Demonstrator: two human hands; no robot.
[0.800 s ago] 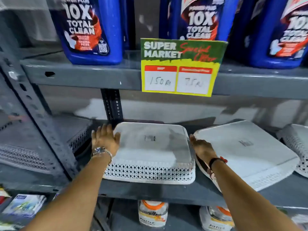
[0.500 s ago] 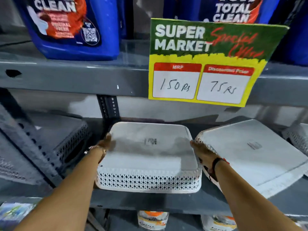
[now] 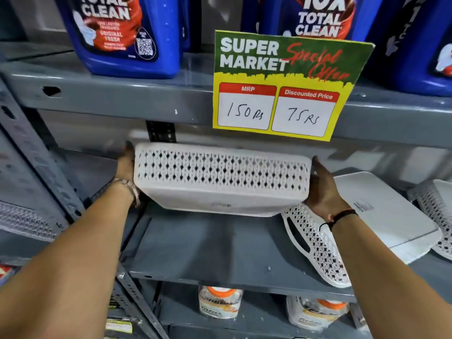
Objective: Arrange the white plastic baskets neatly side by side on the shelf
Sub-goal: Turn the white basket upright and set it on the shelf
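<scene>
A white plastic basket (image 3: 221, 177) with a diamond-perforated wall hangs above the grey middle shelf (image 3: 220, 250), tipped so its wall faces me and its base points down. My left hand (image 3: 126, 167) grips its left end and my right hand (image 3: 322, 192) grips its right end. To the right, a second white basket (image 3: 381, 216) lies upside down and askew on the shelf, its perforated side toward me. A third white basket (image 3: 437, 216) shows at the far right edge.
A yellow and green price sign (image 3: 281, 86) hangs from the upper shelf just above the held basket. Blue detergent bottles (image 3: 122, 35) stand on that upper shelf. A grey slotted upright (image 3: 36, 167) rises at the left. Jars (image 3: 220, 302) sit on the shelf below.
Both hands have lifted the middle basket off the shelf and tipped it from upside down onto its edge, so the perforated wall now faces me. The camera moved closer.
</scene>
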